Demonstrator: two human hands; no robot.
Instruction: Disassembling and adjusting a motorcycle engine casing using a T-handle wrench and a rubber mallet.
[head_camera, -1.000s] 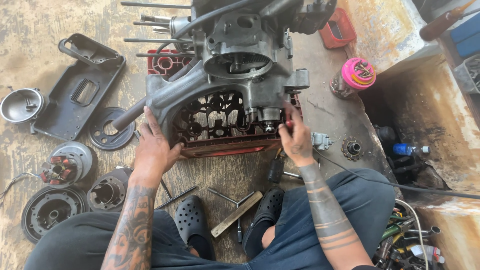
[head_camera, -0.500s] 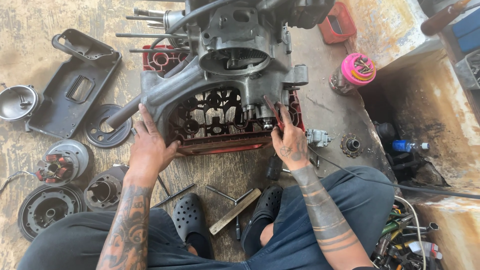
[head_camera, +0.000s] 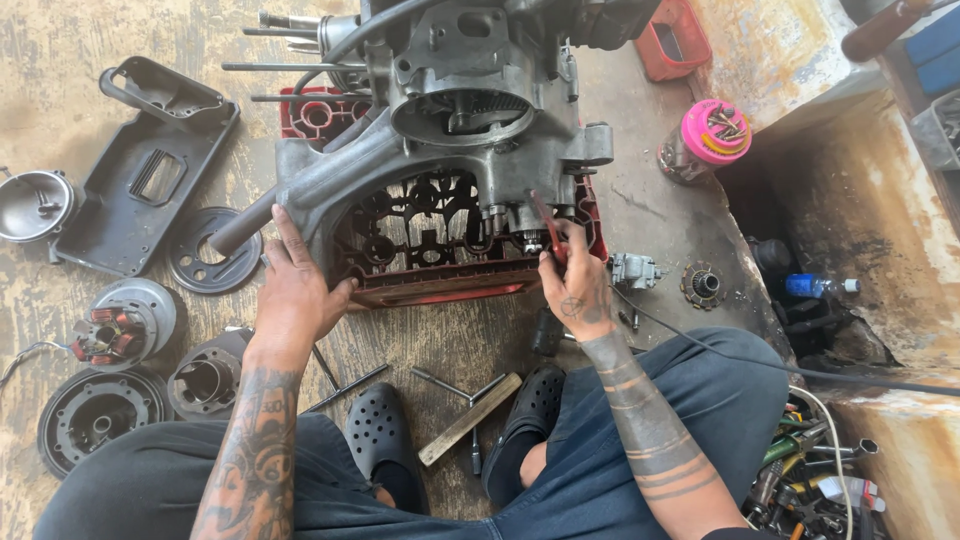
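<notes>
Both hands (head_camera: 290, 300) touch engine case (head_camera: 450, 150).

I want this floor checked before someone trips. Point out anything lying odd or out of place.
Loose parts lie scattered on the floor left of the engine case: a black cover, a stator and a round plate. A wooden stick and thin rods lie between the person's feet, easy to step on. Nothing looks spilled.
</notes>
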